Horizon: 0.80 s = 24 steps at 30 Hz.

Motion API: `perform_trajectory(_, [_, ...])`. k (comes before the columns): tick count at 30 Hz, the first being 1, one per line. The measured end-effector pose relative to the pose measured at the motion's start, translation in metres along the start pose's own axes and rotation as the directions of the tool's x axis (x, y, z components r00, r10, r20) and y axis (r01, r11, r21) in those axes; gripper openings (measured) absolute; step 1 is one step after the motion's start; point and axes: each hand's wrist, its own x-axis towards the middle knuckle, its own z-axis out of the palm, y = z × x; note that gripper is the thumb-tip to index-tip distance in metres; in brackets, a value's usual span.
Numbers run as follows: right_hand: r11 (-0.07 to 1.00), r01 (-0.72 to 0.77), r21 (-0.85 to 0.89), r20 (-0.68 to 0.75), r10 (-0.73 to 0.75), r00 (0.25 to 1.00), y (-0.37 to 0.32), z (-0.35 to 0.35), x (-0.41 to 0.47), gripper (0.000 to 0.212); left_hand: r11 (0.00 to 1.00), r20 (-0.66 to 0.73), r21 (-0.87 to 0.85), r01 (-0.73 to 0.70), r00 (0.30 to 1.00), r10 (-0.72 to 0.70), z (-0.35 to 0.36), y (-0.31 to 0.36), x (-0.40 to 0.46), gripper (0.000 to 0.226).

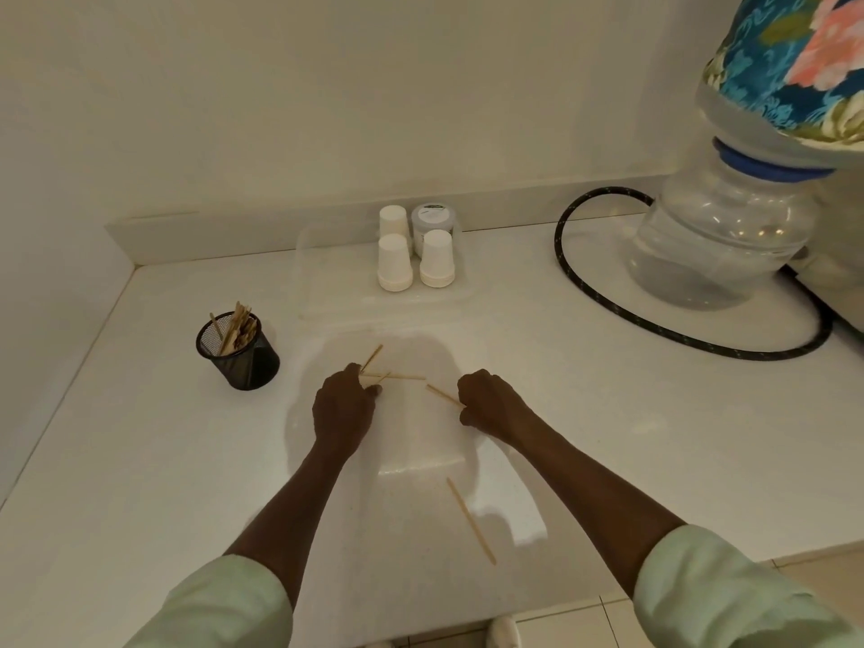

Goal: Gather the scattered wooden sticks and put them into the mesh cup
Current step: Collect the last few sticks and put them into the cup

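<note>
Wooden sticks (392,376) lie crossed under your left hand (343,406), whose fingers curl down to pinch them into one bundle. Your right hand (488,404) pinches a single stick (443,395) at its near end. The mesh cup (238,350) waits far left, already part full; one stick (470,519) lies near you.

No readable text, brand, number or sign anywhere. Only one candidate: a small dark mark on the grey lid of a jar (433,222) at the far side of the white counter (584,413), behind three upturned white paper cups (394,264); too small and blurred to make out. Cups plain. Flowered cloth (790,63) at far right patterned only, without lettering.
</note>
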Motion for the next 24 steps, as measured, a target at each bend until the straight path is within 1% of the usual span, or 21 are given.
perform_trajectory(2, [1.0,-0.022,-0.018,-0.029,0.022,0.999,0.002,0.004,-0.002,0.022,0.998,0.03,-0.011,0.059,0.998,-0.059,0.002,0.0,0.004,0.023])
perform_trajectory(3, [0.999,-0.041,-0.017,-0.042,0.04,0.998,0.005,0.008,-0.002,0.025,0.998,0.044,0.0,0.062,0.997,-0.062,0.004,-0.001,0.005,0.021])
perform_trajectory(6, [0.997,-0.072,0.034,-0.094,0.074,0.993,0.011,0.013,-0.004,0.039,0.995,0.046,0.102,0.003,0.999,-0.008,0.009,-0.002,0.005,0.019])
perform_trajectory(8, [0.994,-0.083,0.068,-0.119,0.091,0.989,0.014,0.015,-0.005,0.04,0.978,0.049,0.2,-0.058,0.998,0.049,0.011,-0.003,0.005,0.02])
perform_trajectory(10, [0.991,-0.086,0.107,-0.144,0.101,0.984,0.017,0.016,-0.003,0.037,0.967,0.075,0.236,-0.098,0.994,0.082,0.012,-0.004,0.003,0.021])
perform_trajectory(13, [0.982,-0.102,0.158,-0.195,0.132,0.972,0.015,0.01,0.006,0.014,0.983,0.097,0.168,-0.079,0.993,0.064,0.011,-0.01,-0.002,0.024])
perform_trajectory(14, [0.977,-0.095,0.19,-0.202,0.134,0.97,0.013,0.007,0.011,0.009,0.991,0.105,0.124,-0.05,0.994,0.037,0.01,-0.012,-0.001,0.025])
perform_trajectory(16, [0.948,-0.074,0.311,-0.19,0.139,0.972,0.005,0.001,0.023,0.006,0.999,0.126,0.008,0.047,0.991,-0.047,0.006,-0.011,0.004,0.026])
perform_trajectory(18, [0.87,-0.08,0.487,-0.154,0.176,0.972,-0.008,-0.004,0.032,0.016,0.968,0.212,-0.154,0.196,0.964,-0.161,0.0,-0.009,0.011,0.022])
perform_trajectory(19, [0.805,-0.083,0.588,-0.135,0.198,0.971,-0.016,-0.005,0.036,0.021,0.928,0.273,-0.256,0.272,0.941,-0.201,-0.002,-0.008,0.013,0.019])
perform_trajectory(20, [0.718,-0.087,0.69,-0.115,0.228,0.967,-0.025,-0.006,0.038,0.025,0.872,0.326,-0.353,0.34,0.918,-0.226,-0.003,-0.007,0.015,0.017])
perform_trajectory(22, [0.505,-0.12,0.855,-0.049,0.309,0.95,-0.048,-0.007,0.04,0.025,0.733,0.393,-0.507,0.453,0.879,-0.271,-0.006,-0.004,0.015,0.021])
perform_trajectory(23, [0.4,-0.138,0.906,-0.007,0.34,0.941,-0.06,-0.006,0.041,0.022,0.649,0.422,-0.571,0.503,0.858,-0.293,-0.006,-0.003,0.016,0.025])
perform_trajectory(24, [0.319,-0.148,0.936,0.025,0.358,0.933,-0.072,-0.004,0.042,0.02,0.556,0.453,-0.619,0.555,0.83,-0.325,-0.006,-0.001,0.017,0.028])
